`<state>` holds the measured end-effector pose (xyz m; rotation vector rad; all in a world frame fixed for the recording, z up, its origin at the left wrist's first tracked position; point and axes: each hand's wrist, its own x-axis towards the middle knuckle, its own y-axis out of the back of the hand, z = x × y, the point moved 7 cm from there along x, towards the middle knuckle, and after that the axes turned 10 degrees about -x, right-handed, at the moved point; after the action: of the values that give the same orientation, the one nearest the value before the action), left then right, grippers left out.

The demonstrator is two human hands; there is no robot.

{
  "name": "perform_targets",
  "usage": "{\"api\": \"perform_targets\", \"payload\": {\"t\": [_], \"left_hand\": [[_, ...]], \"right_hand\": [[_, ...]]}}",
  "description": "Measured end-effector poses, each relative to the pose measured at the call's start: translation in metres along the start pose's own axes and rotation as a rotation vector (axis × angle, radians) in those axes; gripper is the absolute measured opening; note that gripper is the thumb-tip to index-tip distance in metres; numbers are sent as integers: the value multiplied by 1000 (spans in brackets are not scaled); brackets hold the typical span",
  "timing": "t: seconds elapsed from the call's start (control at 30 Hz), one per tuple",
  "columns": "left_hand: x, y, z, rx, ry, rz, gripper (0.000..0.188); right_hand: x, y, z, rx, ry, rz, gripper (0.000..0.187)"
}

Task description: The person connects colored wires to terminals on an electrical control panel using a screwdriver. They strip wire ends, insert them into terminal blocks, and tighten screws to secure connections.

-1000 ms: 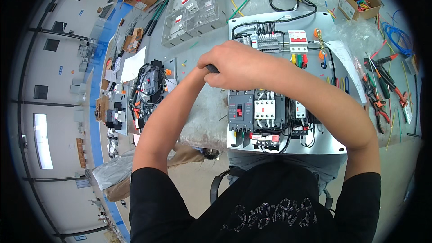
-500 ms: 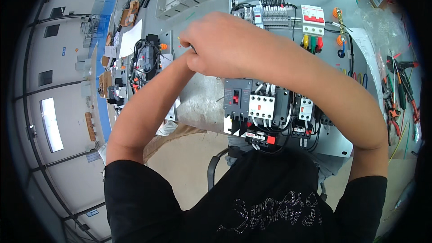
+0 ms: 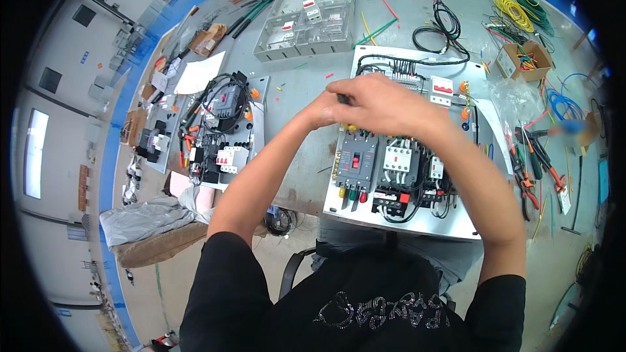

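Both hands meet over the far half of the grey metal mounting panel point(image 3: 417, 221), which lies flat on the grey worktop point(image 3: 300, 85) with breakers and contactors wired on it. The left hand point(image 3: 326, 112) is clenched around a dark tool handle point(image 3: 342, 98) — likely a screwdriver — and the right hand point(image 3: 385, 105) is cupped over it, fingers closed on the same tool. Its shaft is hidden beneath the hands, so I judge the long axis runs roughly upright, tip pointing down into the terminals beside the black moulded breaker point(image 3: 355, 160). A slip is the risk — if the tip rides off the screw it could gouge a black wire point(image 3: 391, 65) or skid onto a neighbouring terminal; too much twist could strip the head.
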<state>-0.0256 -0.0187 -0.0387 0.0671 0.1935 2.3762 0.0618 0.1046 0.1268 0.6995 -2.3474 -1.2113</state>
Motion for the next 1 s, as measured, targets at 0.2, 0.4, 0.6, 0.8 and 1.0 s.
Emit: {"api": "perform_targets", "payload": {"t": [0.2, 0.4, 0.6, 0.8, 1.0], "left_hand": [[-48, -34, 50, -146, 114, -143, 27], [-79, -28, 45, 140, 76, 110, 37], [-50, -36, 41, 239, -30, -15, 24], [-50, -56, 60, 396, -255, -70, 25], [-51, -53, 57, 494, -175, -62, 30]], "right_hand": [[-13, 14, 5, -18, -31, -76, 72], [1, -11, -18, -447, -96, 295, 74], [6, 13, -4, -431, -266, 113, 45], [20, -3, 10, -355, -125, 180, 41], [38, -17, 37, -37, -68, 51, 53]]}}
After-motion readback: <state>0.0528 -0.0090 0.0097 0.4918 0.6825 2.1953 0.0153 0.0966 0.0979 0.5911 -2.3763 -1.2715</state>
